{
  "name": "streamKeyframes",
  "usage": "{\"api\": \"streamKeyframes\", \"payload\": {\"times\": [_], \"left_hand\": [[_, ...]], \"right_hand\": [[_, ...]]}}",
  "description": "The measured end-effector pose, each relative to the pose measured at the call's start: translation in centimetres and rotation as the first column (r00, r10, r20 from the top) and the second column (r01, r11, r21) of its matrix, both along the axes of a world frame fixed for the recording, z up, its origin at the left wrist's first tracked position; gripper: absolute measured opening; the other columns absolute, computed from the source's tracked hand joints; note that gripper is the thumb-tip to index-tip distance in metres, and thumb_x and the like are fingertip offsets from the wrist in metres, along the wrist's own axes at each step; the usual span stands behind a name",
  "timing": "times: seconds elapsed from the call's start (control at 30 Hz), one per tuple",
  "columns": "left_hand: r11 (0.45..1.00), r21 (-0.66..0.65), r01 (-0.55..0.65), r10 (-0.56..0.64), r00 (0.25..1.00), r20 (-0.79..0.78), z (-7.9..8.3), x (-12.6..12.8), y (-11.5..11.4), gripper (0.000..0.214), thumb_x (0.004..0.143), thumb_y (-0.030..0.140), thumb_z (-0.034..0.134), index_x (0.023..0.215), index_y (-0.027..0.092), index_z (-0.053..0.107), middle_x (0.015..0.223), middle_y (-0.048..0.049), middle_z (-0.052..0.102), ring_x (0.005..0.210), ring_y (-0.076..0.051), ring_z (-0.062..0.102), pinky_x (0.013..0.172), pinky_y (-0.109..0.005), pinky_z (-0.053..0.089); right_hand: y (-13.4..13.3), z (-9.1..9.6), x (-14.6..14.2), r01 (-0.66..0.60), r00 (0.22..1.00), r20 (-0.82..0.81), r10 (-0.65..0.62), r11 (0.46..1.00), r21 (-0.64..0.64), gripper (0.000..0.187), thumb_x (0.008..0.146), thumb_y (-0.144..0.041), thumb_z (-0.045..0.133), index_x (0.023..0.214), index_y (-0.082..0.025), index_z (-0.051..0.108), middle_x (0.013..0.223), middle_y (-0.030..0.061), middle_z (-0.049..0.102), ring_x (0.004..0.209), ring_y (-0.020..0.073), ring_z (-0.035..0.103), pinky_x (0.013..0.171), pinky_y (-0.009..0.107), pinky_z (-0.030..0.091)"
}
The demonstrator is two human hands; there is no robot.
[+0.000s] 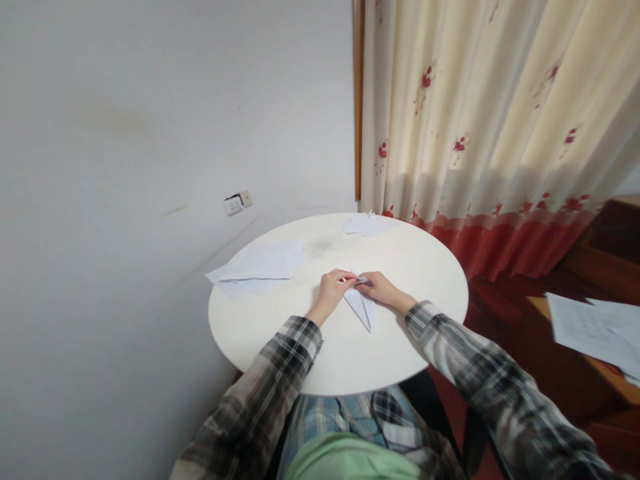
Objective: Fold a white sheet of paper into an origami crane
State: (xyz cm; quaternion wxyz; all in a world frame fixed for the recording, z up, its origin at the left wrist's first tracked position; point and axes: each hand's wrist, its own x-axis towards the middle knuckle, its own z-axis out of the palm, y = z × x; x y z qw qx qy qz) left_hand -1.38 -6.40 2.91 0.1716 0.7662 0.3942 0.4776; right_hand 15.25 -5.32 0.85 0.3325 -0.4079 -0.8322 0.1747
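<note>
A folded white paper [362, 308] with a pointed tip lies on the round white table [340, 360], its point aimed toward me. My left hand [334, 289] pinches its far left corner with closed fingers. From the right, my right hand [380, 288] presses and pinches the far edge of that paper. The two hands nearly touch at the paper's top. Both sleeves are plaid.
Loose white sheets [260, 265] lie at the table's left edge, and a crumpled paper piece [367, 223] at its far edge. A grey wall with a socket [237, 201] stands left, a flowered curtain [490, 133] behind. More papers [595, 330] rest on a wooden surface to the right.
</note>
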Motion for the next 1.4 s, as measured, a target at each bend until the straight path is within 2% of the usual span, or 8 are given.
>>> {"api": "streamKeyframes", "payload": {"times": [0.27,0.57,0.97,1.4], "left_hand": [[0.997,0.071,-0.001,0.001,1.000,-0.001,0.0,0.1,0.0,0.007,0.072,0.017,0.061,0.074,0.019,0.068,0.075,-0.0024,0.068,0.072,-0.013,0.059,0.065,-0.024,0.046],[0.993,0.112,0.020,-0.022,1.000,0.015,0.9,0.4,-1.0,0.007,0.074,0.023,0.060,0.074,0.019,0.067,0.075,-0.0030,0.067,0.073,-0.014,0.058,0.067,-0.026,0.046],[0.992,0.116,0.038,-0.043,0.998,0.035,1.3,0.6,-1.3,0.009,0.075,0.023,0.059,0.075,0.020,0.067,0.076,-0.0033,0.067,0.075,-0.015,0.058,0.070,-0.027,0.046],[0.984,0.163,0.069,-0.079,0.995,0.056,1.4,0.6,-1.4,0.010,0.076,0.020,0.058,0.073,0.019,0.067,0.076,-0.0040,0.068,0.076,-0.015,0.059,0.073,-0.029,0.047]], "right_hand": [[-0.2,0.2,-0.2,0.027,0.999,0.034,-0.028,0.999,0.029,0.017,0.079,-0.024,0.051,0.079,-0.014,0.065,0.072,0.0030,0.064,0.066,0.0128,0.054,0.064,0.022,0.038],[-0.1,0.1,-0.2,0.067,0.995,0.074,-0.072,0.996,0.061,0.018,0.079,-0.026,0.052,0.076,-0.014,0.065,0.066,0.0019,0.062,0.059,0.0116,0.050,0.058,0.021,0.034],[-0.2,0.3,-0.2,0.042,0.999,0.022,-0.042,0.999,0.019,0.017,0.077,-0.024,0.054,0.086,-0.019,0.067,0.077,0.0027,0.067,0.074,0.0171,0.058,0.066,0.024,0.039],[0.0,0.1,-0.2,0.012,0.999,0.049,-0.014,0.999,0.046,0.017,0.079,-0.023,0.051,0.085,-0.016,0.066,0.079,0.0035,0.066,0.070,0.0141,0.056,0.067,0.023,0.039]]}}
